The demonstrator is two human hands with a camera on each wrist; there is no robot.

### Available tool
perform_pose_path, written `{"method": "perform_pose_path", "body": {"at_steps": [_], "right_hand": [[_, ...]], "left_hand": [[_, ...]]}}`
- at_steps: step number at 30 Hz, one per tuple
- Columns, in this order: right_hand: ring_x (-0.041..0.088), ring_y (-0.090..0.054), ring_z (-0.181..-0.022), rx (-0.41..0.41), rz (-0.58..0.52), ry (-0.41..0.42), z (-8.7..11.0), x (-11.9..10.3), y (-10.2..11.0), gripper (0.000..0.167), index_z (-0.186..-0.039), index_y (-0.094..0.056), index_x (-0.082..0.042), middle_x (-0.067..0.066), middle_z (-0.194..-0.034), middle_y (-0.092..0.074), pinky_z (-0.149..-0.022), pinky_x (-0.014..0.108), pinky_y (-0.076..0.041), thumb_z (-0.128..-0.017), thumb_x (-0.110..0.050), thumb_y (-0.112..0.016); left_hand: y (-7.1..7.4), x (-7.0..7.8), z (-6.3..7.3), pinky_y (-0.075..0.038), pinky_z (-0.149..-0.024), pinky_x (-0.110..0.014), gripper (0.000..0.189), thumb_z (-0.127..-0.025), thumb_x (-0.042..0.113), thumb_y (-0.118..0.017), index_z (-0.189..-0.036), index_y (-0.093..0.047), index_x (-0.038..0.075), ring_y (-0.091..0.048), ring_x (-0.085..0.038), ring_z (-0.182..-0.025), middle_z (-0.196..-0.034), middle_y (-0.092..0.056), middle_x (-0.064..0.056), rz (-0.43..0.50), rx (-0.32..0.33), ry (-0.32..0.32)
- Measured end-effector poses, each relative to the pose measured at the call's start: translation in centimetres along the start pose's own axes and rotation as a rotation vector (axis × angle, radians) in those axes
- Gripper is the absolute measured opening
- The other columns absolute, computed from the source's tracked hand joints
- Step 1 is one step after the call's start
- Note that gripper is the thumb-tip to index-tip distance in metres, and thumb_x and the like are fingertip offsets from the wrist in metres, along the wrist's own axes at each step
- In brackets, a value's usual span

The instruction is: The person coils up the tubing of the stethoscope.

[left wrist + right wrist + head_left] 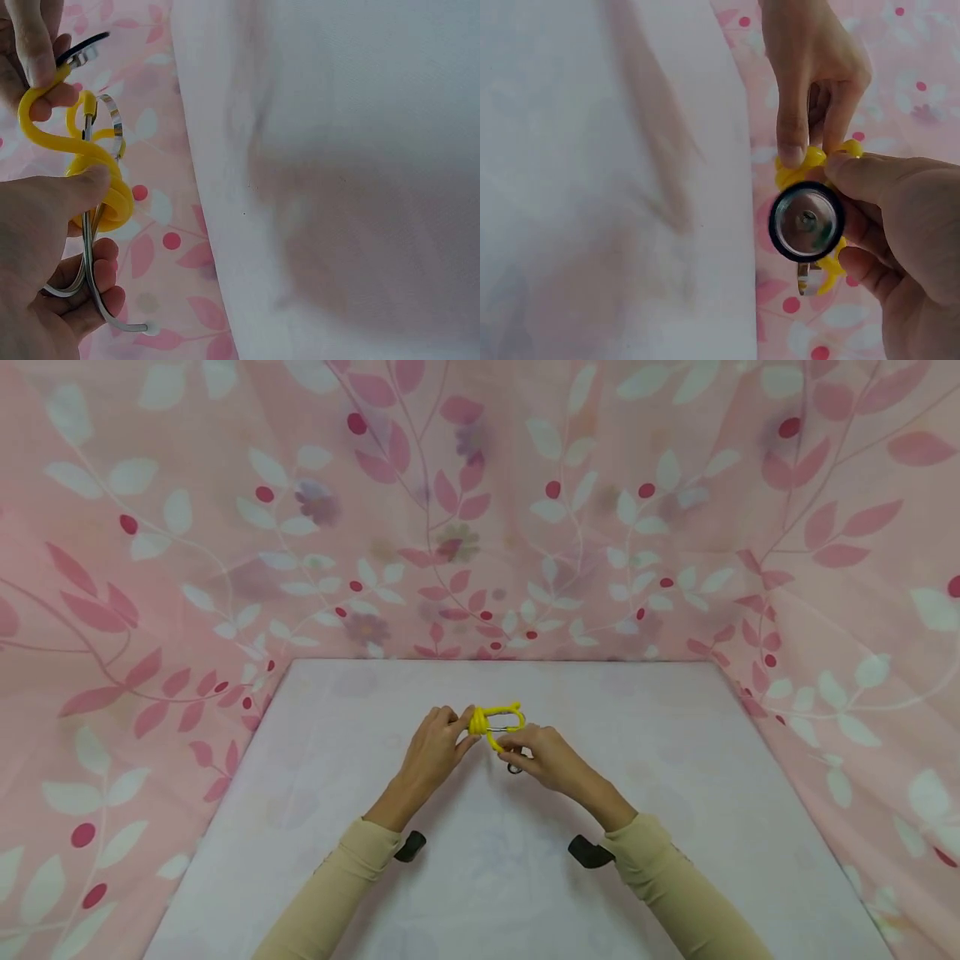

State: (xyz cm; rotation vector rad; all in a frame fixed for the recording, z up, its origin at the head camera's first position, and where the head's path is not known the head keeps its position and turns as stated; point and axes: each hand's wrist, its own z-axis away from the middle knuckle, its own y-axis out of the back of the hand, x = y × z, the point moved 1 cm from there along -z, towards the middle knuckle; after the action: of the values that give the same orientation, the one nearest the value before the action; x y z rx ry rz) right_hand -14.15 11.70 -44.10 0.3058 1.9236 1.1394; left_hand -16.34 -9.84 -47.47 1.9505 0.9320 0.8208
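Note:
A stethoscope [477, 722] with yellow tubing is held up over the table between both hands. Its tubing [112, 202] is wound in several coils around the metal ear tubes [89, 262]. My left hand [433, 747] grips the coils, thumb on top, with the ear tubes passing by its curled fingers. Near the tubing's end, my right hand [551, 756] pinches the yellow tube beside the chest piece. That round chest piece [808, 223], black-rimmed with a silvery face, hangs by the right fingers. A yellow loop [517, 717] with a metal spring strip juts out past the coils.
A white-covered table [480, 893] lies beneath the hands. Pink leaf-patterned cloth [480, 527] hangs at the back and both sides. Black wrist-worn pieces [590, 852] show beside the two beige sleeves [660, 860].

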Motion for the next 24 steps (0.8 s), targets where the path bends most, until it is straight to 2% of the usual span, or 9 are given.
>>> {"method": "perform_pose_path", "body": {"at_steps": [6, 9, 12, 15, 17, 20, 24], "right_hand": [[0.017, -0.061, -0.098, 0.133, 0.200, 0.175, 0.1, -0.4, 0.3, 0.025, -0.114, -0.073, -0.009, 0.000, -0.107, -0.074, -0.086, 0.031, -0.055, -0.089, -0.009, -0.070], [0.020, -0.062, -0.107, 0.151, 0.250, 0.260, 0.0, -0.5, 0.0, 0.028, -0.114, -0.072, -0.009, 0.001, -0.112, -0.073, -0.092, 0.031, -0.054, -0.086, -0.005, -0.072], [0.021, -0.062, -0.115, 0.155, 0.260, 0.316, 0.1, -0.3, -0.2, 0.033, -0.118, -0.070, -0.009, 0.003, -0.118, -0.070, -0.096, 0.032, -0.053, -0.085, -0.002, -0.072], [0.023, -0.064, -0.114, 0.178, 0.257, 0.328, 0.3, -0.2, -0.2, 0.037, -0.120, -0.068, -0.009, 0.008, -0.122, -0.066, -0.092, 0.033, -0.055, -0.084, 0.001, -0.073], [0.022, -0.067, -0.107, 0.195, 0.262, 0.307, 0.5, -0.1, 0.0, 0.038, -0.120, -0.068, -0.011, 0.009, -0.120, -0.063, -0.087, 0.031, -0.057, -0.084, 0.001, -0.073], [0.020, -0.070, -0.098, 0.195, 0.285, 0.283, 0.6, 0.2, 0.2, 0.038, -0.120, -0.068, -0.014, 0.009, -0.115, -0.060, -0.081, 0.027, -0.058, -0.085, 0.000, -0.072], [0.020, -0.070, -0.100, 0.175, 0.321, 0.264, 1.0, 0.4, 0.3, 0.038, -0.121, -0.068, -0.013, 0.007, -0.116, -0.064, -0.084, 0.028, -0.057, -0.085, -0.003, -0.073]], "left_hand": [[-0.2, 0.4, 0.0, -0.046, -0.068, -0.027, 0.051, -0.085, 0.032, -0.077, -0.130, -0.065, 0.013, -0.051, -0.020, -0.080, -0.090, -0.060, -0.007, -0.007, -0.028, -0.056], [-0.5, 0.7, 0.2, -0.046, -0.067, -0.025, 0.050, -0.086, 0.032, -0.076, -0.130, -0.065, 0.013, -0.052, -0.018, -0.079, -0.091, -0.062, -0.007, -0.016, -0.046, -0.118], [-0.6, 0.9, 0.2, -0.046, -0.066, -0.024, 0.049, -0.087, 0.032, -0.075, -0.130, -0.065, 0.013, -0.052, -0.017, -0.077, -0.090, -0.063, -0.006, -0.015, -0.032, -0.164], [-0.4, 0.9, 0.2, -0.046, -0.066, -0.025, 0.050, -0.085, 0.032, -0.076, -0.130, -0.065, 0.014, -0.052, -0.017, -0.077, -0.090, -0.062, -0.006, -0.003, 0.004, -0.162], [-0.2, 0.8, 0.2, -0.046, -0.066, -0.026, 0.051, -0.084, 0.031, -0.078, -0.130, -0.065, 0.014, -0.051, -0.018, -0.078, -0.090, -0.061, -0.007, 0.007, 0.017, -0.146], [0.0, 0.8, 0.1, -0.047, -0.067, -0.027, 0.053, -0.082, 0.030, -0.080, -0.130, -0.065, 0.014, -0.051, -0.019, -0.079, -0.090, -0.060, -0.008, 0.019, 0.014, -0.129], [0.4, 0.9, 0.0, -0.047, -0.068, -0.026, 0.054, -0.082, 0.029, -0.080, -0.131, -0.064, 0.014, -0.051, -0.020, -0.080, -0.092, -0.061, -0.008, 0.026, -0.007, -0.130]]}}
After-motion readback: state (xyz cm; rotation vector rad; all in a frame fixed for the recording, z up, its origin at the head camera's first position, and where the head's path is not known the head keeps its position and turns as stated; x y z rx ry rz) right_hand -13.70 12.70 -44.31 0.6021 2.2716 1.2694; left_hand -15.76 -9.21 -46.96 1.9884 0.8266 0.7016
